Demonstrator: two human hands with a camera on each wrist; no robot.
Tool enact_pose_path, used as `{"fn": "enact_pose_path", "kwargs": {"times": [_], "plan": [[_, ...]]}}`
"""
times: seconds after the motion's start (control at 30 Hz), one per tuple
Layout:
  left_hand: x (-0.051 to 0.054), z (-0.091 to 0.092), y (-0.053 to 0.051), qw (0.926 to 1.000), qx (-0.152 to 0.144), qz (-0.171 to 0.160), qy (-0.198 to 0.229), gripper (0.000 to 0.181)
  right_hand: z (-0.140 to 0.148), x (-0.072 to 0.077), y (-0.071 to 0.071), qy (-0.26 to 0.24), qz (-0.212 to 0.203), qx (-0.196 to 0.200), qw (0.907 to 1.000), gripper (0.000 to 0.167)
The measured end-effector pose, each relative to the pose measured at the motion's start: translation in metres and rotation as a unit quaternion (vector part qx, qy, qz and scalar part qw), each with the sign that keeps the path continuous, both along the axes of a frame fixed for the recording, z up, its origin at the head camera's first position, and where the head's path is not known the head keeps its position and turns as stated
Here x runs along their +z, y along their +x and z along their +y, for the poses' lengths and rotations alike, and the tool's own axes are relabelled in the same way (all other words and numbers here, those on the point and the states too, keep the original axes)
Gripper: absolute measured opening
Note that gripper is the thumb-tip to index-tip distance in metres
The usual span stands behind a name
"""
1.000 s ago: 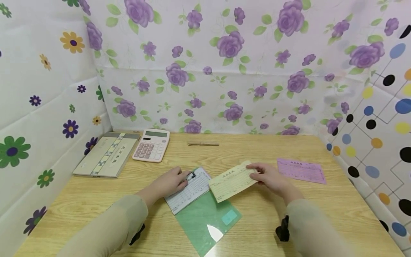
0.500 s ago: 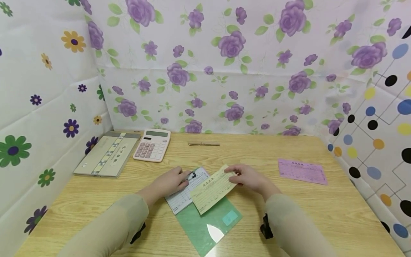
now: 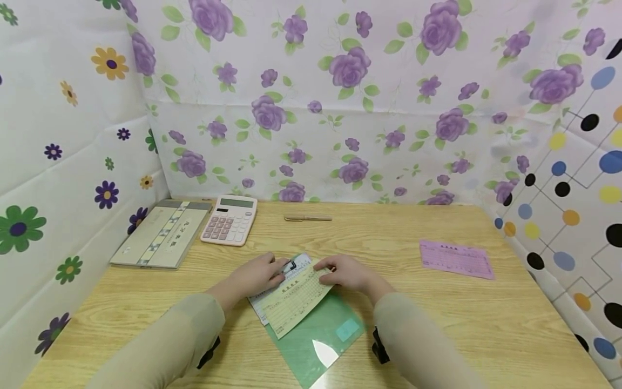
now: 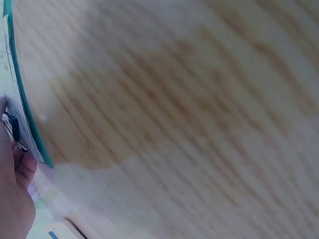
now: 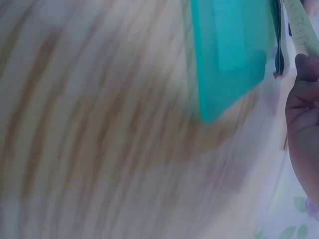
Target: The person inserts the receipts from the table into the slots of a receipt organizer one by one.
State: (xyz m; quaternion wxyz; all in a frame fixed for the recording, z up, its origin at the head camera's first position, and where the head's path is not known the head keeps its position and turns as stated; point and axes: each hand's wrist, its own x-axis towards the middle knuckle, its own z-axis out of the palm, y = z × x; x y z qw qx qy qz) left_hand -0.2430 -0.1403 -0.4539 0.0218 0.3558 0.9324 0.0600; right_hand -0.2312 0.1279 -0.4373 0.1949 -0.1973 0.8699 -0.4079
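A green translucent folder [image 3: 318,335] lies at an angle on the table, with a white printed form [image 3: 258,310] along its upper left side. My left hand [image 3: 257,276] grips the black and silver clip [image 3: 290,267] at the folder's top, its fingers and thumb bent round it. A pale yellow printed slip [image 3: 296,300] is pinched by its upper right corner in my right hand [image 3: 347,274]. The slip covers much of the white form and part of the folder; whether it touches them, I cannot tell. In the right wrist view the yellow slip [image 5: 303,31] shows edge-on at my thumb.
A pink printed slip [image 3: 457,259] lies to the right. At the back are a tan pen [image 3: 308,218] and a pink and white calculator [image 3: 229,220]. Beige account books with a paper band [image 3: 162,233] sit at the far left. Patterned cloth walls stand around the table.
My right hand has moved left and slightly down, bringing the yellow slip from beside the white form to over it. My left hand has stayed at the clip.
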Motion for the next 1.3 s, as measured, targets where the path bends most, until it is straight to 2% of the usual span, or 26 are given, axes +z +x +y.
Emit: {"fn": "enact_pose_path", "kwargs": {"times": [0.33,0.53,0.63,0.73,0.9,1.03,1.17,1.23,1.3], "plan": [[0.001,0.000,-0.001,0.9999,0.002,0.001,-0.013,0.050,-0.016,-0.006,0.003,0.009,-0.009,0.000,0.9999,0.035],[0.000,0.001,-0.001,0.9999,-0.003,0.005,-0.010,0.050,-0.021,-0.013,0.002,0.020,0.006,0.001,0.9998,0.040],[0.000,0.001,-0.001,0.9998,-0.012,0.014,-0.012,0.050,-0.025,-0.014,0.002,0.025,0.020,0.002,0.9995,0.042],[-0.001,0.001,-0.002,0.9993,-0.022,0.026,-0.018,0.049,-0.030,-0.014,0.004,0.051,0.056,0.012,0.9971,0.046],[-0.002,0.002,-0.003,0.9979,-0.036,0.040,-0.035,0.048,-0.036,-0.016,0.008,0.114,0.110,0.018,0.9872,0.051],[0.001,0.002,-0.002,0.9985,-0.026,0.020,-0.045,0.047,-0.039,-0.016,0.010,0.126,0.109,0.006,0.9860,0.053],[0.007,0.003,0.000,0.9990,-0.001,-0.026,-0.035,0.046,-0.040,-0.016,0.010,0.135,0.108,0.000,0.9850,0.054],[0.010,0.004,0.000,0.9963,0.037,-0.078,-0.005,0.042,-0.041,-0.015,0.010,0.140,0.109,-0.002,0.9841,0.055],[0.012,0.006,0.000,0.9913,0.065,-0.113,0.022,0.038,-0.042,-0.015,0.010,0.146,0.113,-0.003,0.9827,0.055]]}}
